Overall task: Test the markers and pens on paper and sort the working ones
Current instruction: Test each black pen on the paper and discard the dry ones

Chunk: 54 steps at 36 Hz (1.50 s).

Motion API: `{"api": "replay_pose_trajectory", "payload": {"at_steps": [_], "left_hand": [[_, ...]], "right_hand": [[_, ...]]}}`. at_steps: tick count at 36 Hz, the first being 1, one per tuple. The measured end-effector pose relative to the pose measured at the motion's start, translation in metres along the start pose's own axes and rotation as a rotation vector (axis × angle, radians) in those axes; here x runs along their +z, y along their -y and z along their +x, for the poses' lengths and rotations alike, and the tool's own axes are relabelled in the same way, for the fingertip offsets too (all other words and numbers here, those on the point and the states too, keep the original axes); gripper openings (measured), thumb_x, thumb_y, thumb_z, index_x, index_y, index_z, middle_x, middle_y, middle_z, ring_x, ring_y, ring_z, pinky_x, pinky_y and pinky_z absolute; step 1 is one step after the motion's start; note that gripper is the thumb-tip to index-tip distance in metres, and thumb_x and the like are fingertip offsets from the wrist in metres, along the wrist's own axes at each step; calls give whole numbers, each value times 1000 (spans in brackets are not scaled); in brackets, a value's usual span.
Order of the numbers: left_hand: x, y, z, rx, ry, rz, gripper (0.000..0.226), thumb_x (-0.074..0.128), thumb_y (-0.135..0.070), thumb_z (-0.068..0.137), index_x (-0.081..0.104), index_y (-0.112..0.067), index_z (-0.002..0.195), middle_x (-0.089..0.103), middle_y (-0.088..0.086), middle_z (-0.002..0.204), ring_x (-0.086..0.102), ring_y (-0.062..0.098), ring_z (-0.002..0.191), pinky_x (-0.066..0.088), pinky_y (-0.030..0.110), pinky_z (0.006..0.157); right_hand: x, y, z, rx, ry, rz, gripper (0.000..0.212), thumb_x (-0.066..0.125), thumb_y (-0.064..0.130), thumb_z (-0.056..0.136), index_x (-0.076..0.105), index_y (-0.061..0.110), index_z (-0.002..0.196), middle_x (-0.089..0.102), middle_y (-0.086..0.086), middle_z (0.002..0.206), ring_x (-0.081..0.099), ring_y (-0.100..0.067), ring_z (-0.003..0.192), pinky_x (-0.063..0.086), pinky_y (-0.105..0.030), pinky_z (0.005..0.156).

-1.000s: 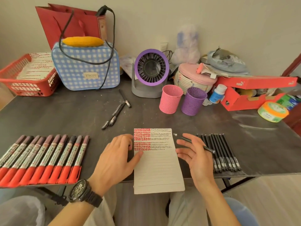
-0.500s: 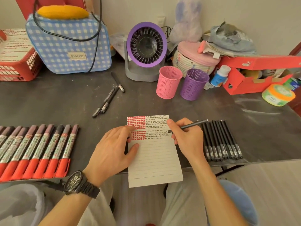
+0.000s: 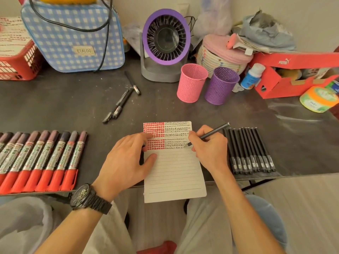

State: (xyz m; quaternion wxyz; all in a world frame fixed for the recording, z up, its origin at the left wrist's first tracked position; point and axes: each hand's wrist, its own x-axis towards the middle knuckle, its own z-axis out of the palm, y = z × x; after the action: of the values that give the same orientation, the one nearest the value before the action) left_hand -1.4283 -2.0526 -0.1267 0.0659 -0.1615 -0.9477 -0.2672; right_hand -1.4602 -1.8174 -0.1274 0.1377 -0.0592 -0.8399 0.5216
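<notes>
At the near edge of the tabletop, centre: a lined sheet of paper, its lower end hanging over the edge. The upper part is filled with red marks on the left and rows of small black scribbles on the right. The lines below are blank.

Right hand grips a slim black pen, fingers curled round the barrel. The tip is down at the right end of the lowest black row, and the back end points up and to the right.

Left hand lies flat on the paper's left edge with fingers spread, fingertips on the red marks and thumb on the blank lines. A dark watch is on that wrist.

Just right of the paper: a tight row of black pens, side by side.

Far left: a row of red markers, touching one another, red ends toward the person.

Beyond the paper: three loose pens lying apart from both rows.

Further back: a pink mesh cup and a purple mesh cup, upright, just beside each other. A purple-rimmed fan stands behind the pink one, and a blue checked bag to its left.
</notes>
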Motion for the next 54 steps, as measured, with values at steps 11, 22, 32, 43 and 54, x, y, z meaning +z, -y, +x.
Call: {"api": "replay_pose_trajectory", "payload": {"at_steps": [11,22,32,43,54], "left_hand": [[1,3,2,-18,21,-4,28,58,-48,92,33,-37,92,60,-12,134,58,11,111,42,37,105],[1,2,1,-25,15,3,29,60,-49,91,34,-35,87,60,-13,134,57,9,116,39,33,105],[2,4,2,-15,6,-8,30,58,-51,91,33,-37,86,59,-15,135,56,7,115,40,33,105],[2,5,0,-6,-13,-5,26,54,-53,92,31,-40,94,59,-16,134,53,1,108,40,29,104],[0,7,-4,-87,-129,-179,16,26,-50,96,39,-43,91,52,-26,93,50,3,92,40,21,70]], "right_hand": [[0,0,0,18,4,-5,31,70,22,86,56,19,59,62,-1,47,57,-2,39,41,-14,42],[-1,0,0,15,-3,25,36,70,18,86,52,21,55,59,-1,44,55,-3,38,40,-14,42],[-2,-1,1,7,3,18,36,69,16,86,51,19,55,58,-3,45,51,-4,38,40,-14,43],[-7,1,0,1,-104,136,38,72,34,93,53,24,62,60,-1,49,52,-10,41,42,-19,46],[-9,8,-1,-8,-172,208,18,69,40,95,66,31,79,65,-1,64,60,-13,49,46,-24,52]]}}
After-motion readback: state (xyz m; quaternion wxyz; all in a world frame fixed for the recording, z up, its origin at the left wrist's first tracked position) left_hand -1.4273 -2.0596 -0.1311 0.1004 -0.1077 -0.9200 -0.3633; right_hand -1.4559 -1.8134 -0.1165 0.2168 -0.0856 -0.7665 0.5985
